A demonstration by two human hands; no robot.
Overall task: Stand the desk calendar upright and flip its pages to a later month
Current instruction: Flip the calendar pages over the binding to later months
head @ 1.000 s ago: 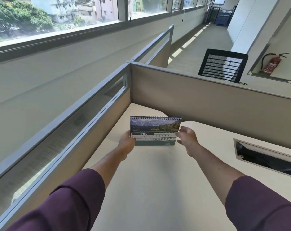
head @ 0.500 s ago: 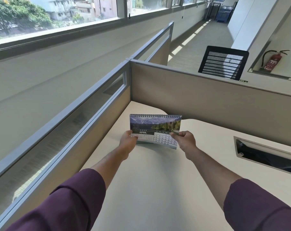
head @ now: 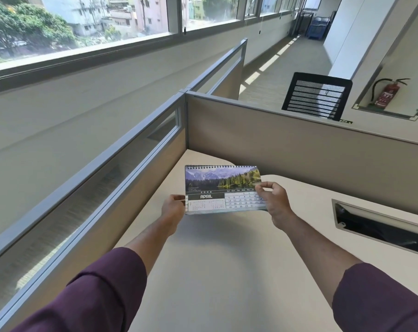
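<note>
The desk calendar [head: 221, 188] is spiral-bound along its top edge and shows a mountain lake photo above the APRIL grid. It is held up above the cream desk [head: 215, 271], its face turned toward me. My left hand [head: 173, 207] grips its lower left edge. My right hand [head: 272, 200] pinches the right side of the front page between thumb and fingers, and the lower page edges fan apart there. Whether the calendar's base touches the desk is unclear.
Grey cubicle partitions [head: 287, 144] close the desk at the back and left. A recessed cable slot [head: 380, 224] opens in the desk at the right. Beyond the partition stand a black mesh chair [head: 317, 95] and a fire extinguisher [head: 387, 92].
My right hand moved from the calendar's right edge onto the front page and pinched it. The bottom of the pages has lifted toward me.
</note>
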